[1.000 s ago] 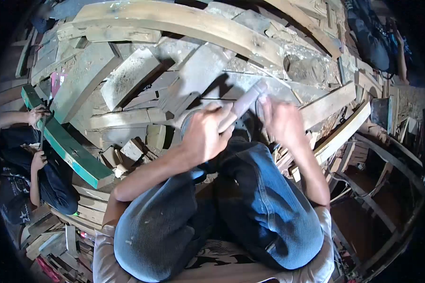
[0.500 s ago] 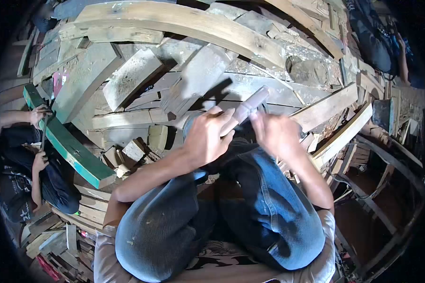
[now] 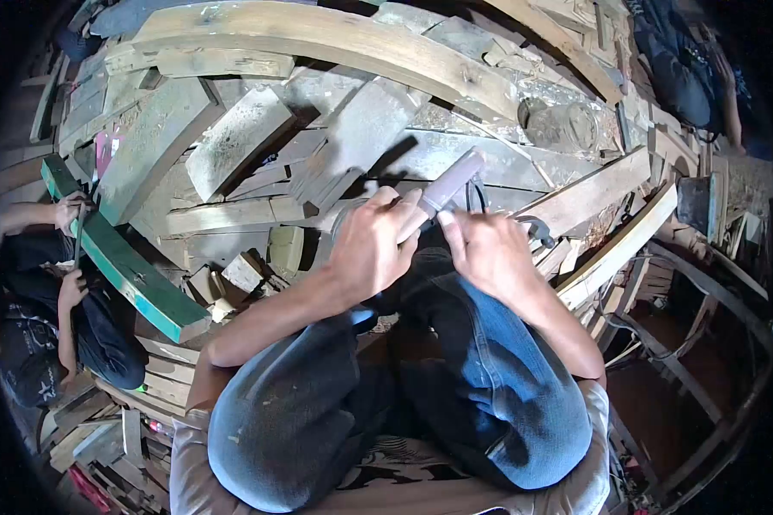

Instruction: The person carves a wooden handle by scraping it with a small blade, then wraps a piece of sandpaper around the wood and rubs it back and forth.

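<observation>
My left hand (image 3: 371, 245) is wrapped round a pale purplish bar (image 3: 453, 178) that slants up and to the right above my knees. Close beside its right side is my right hand (image 3: 494, 253), with the thumb at the bar's lower part and the fingers curled. A dark rounded piece (image 3: 538, 232) sticks out past the right hand's knuckles, and a thin dark curved piece (image 3: 479, 196) shows above them. Whether these belong to one tool in that hand cannot be made out.
A long curved timber (image 3: 318, 33) lies across the back. Several wood blocks (image 3: 240, 137) and boards (image 3: 593, 193) cover the ground. At left, another person's hands (image 3: 73, 210) are at a green-painted beam (image 3: 133, 266). A dark metal frame (image 3: 678, 369) stands at right.
My right hand has shifted slightly left and down and is less blurred, its thumb now against the bar. The dark pieces by it now show. The bar has moved slightly left.
</observation>
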Demonstrator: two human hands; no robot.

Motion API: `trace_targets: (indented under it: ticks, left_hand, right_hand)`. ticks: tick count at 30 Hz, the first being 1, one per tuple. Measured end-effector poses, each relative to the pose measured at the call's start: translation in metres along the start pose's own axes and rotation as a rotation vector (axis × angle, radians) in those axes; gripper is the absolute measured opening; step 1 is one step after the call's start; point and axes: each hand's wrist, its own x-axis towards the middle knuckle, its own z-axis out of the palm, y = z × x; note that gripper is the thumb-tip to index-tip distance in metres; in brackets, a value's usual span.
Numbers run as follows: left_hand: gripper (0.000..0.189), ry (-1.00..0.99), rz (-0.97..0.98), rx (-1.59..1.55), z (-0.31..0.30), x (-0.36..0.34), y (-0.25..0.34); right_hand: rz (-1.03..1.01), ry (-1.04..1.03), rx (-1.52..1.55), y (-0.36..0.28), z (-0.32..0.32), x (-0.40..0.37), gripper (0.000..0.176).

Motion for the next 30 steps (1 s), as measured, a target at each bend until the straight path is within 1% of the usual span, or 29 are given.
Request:
trace_targets:
  ticks: [1, 2, 4, 5, 6, 8, 9, 10, 11, 12, 14, 15, 16, 18, 19, 20, 21, 22, 24, 26, 28, 30]
  left_hand:
    - [0.043, 0.004, 0.019, 0.059, 0.001, 0.001, -0.001]
    - [0.043, 0.0, 0.019, 0.055, 0.002, 0.002, -0.001]
    - [0.044, 0.009, -0.032, 0.034, 0.005, 0.004, 0.0]
    - [0.042, 0.006, 0.043, 0.083, 0.008, 0.002, -0.005]
    - [0.042, 0.01, 0.047, 0.087, 0.005, 0.003, -0.005]
    - [0.04, 0.001, 0.019, 0.08, 0.003, 0.002, -0.002]
    - [0.04, -0.005, -0.04, 0.016, 0.002, 0.003, -0.002]
    - [0.04, -0.006, -0.043, 0.015, 0.004, 0.001, -0.001]
    - [0.039, 0.019, -0.031, 0.023, 0.006, -0.002, 0.001]
    - [0.038, 0.049, -0.014, 0.035, 0.006, 0.0, 0.0]
    - [0.036, 0.033, -0.004, 0.068, 0.004, 0.0, -0.002]
    - [0.041, 0.043, 0.001, 0.051, 0.007, 0.002, -0.006]
    - [0.046, 0.052, 0.0, 0.033, 0.008, 0.003, -0.006]
    - [0.046, 0.023, 0.019, 0.067, 0.006, 0.002, -0.007]
    - [0.045, 0.042, 0.029, 0.066, 0.006, 0.002, -0.007]
    - [0.045, 0.056, 0.038, 0.061, 0.006, 0.001, -0.006]
    - [0.045, 0.022, -0.017, 0.029, 0.001, 0.002, -0.002]
    - [0.045, 0.02, -0.017, 0.026, 0.003, 0.003, -0.002]
    - [0.046, 0.036, -0.079, -0.032, 0.007, 0.006, -0.003]
    - [0.045, 0.057, -0.094, -0.04, 0.006, 0.005, -0.003]
    - [0.051, 0.047, -0.047, -0.068, 0.008, 0.003, -0.01]
    - [0.05, 0.028, -0.04, -0.077, 0.006, 0.003, -0.015]
  right_hand:
    - [-0.01, -0.032, -0.043, 0.001, -0.002, 0.003, 0.045]
    - [0.099, -0.06, -0.076, 0.007, -0.008, 0.011, 0.046]
    - [0.186, 0.062, -0.13, 0.023, -0.01, 0.023, 0.045]
    - [0.181, 0.027, -0.116, 0.015, -0.008, 0.014, 0.046]
    - [0.105, -0.065, -0.072, -0.001, -0.009, 0.007, 0.048]
    - [-0.015, 0.008, -0.038, 0.004, 0.002, 0.005, 0.048]
    - [0.125, -0.011, -0.054, 0.013, -0.004, 0.015, 0.047]
    - [0.263, -0.03, -0.068, 0.023, -0.011, 0.024, 0.046]
    - [0.201, 0.069, -0.159, 0.027, -0.006, 0.021, 0.045]
    - [0.185, -0.048, -0.078, 0.014, -0.012, 0.013, 0.042]
    - [-0.007, 0.039, -0.088, 0.0, 0.0, 0.002, 0.043]
    - [0.032, 0.033, -0.04, 0.007, -0.002, 0.007, 0.044]
    - [0.125, 0.071, -0.07, 0.021, -0.006, 0.018, 0.045]
    - [0.192, 0.148, -0.166, 0.032, -0.003, 0.02, 0.044]
    - [0.128, 0.077, -0.107, 0.013, -0.008, 0.014, 0.046]
    - [0.073, 0.02, -0.047, 0.005, 0.001, 0.005, 0.047]
    - [0.078, 0.002, -0.052, 0.006, -0.001, 0.006, 0.048]
    - [0.085, -0.018, -0.056, 0.007, -0.002, 0.007, 0.048]
    - [0.189, 0.055, -0.07, 0.023, -0.007, 0.017, 0.046]
    - [0.192, 0.073, -0.083, 0.019, -0.011, 0.015, 0.045]
    - [0.171, 0.055, 0.017, 0.019, -0.011, 0.012, 0.043]
    - [0.166, 0.067, 0.021, 0.02, -0.009, 0.013, 0.042]
